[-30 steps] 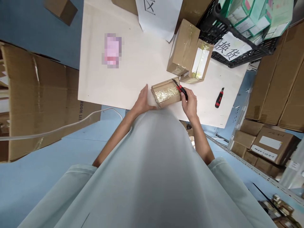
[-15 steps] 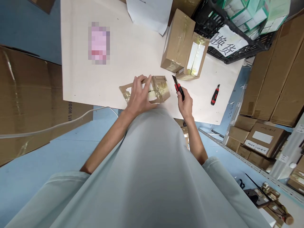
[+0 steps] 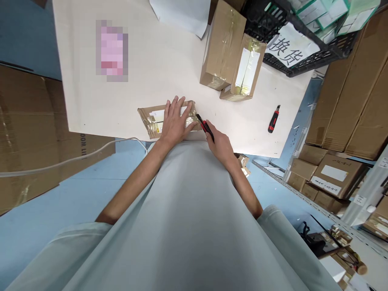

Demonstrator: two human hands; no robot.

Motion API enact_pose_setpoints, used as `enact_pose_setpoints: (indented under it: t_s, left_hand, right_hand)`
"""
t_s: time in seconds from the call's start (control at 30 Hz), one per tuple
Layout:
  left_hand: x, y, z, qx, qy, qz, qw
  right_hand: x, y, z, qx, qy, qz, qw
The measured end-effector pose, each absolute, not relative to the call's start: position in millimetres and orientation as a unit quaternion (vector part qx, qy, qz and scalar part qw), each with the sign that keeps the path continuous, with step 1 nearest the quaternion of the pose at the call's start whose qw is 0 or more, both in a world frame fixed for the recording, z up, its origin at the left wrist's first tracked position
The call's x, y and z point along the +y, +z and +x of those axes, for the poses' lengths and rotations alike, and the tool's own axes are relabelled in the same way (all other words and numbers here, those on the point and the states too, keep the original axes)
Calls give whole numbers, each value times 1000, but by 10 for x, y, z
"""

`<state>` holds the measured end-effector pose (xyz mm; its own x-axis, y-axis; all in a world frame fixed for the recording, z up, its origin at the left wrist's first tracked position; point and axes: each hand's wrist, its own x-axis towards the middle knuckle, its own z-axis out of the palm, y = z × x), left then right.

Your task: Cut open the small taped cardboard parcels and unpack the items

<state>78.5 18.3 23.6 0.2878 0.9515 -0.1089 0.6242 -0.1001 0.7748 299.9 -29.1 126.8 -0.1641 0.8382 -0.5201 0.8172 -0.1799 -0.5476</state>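
One taped carton (image 3: 156,116) lay at the near edge of the bench (image 3: 121,91), under your left hand (image 3: 175,126) — its fingers straight and parted, laid across the top — while your right hand (image 3: 220,146) had its fingers closed round a red-and-black cutter (image 3: 206,128), tip at the carton's right end

This is looking like a packing stockroom: taped cartons (image 3: 223,44) are standing on a worktop (image 3: 157,68), boxes (image 3: 330,173) are crowding a rack (image 3: 359,200).
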Motion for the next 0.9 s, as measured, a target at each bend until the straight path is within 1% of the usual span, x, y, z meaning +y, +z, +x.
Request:
enact_pose_setpoints:
  t_s: [0.17,0.37,0.53,0.67,0.9]
  left_hand:
    - [178,246,805,559,220,702,381]
    - [168,239,800,560,228,698,383]
    - [153,239,815,564,233,694,383]
    - [145,219,842,569,240,687,383]
    - [143,194,864,570,248,680,389]
  right_hand:
    - [-238,1341,2858,-650,375,-655,-83]
    - [-217,1347,2631,-662,334,-659,-126]
    - [-105,1458,2373,-659,307,-662,-179]
    - [-87,1536,2352,-660,314,-654,-197]
    - [-97,1449,2419,-666,317,-646,-199]
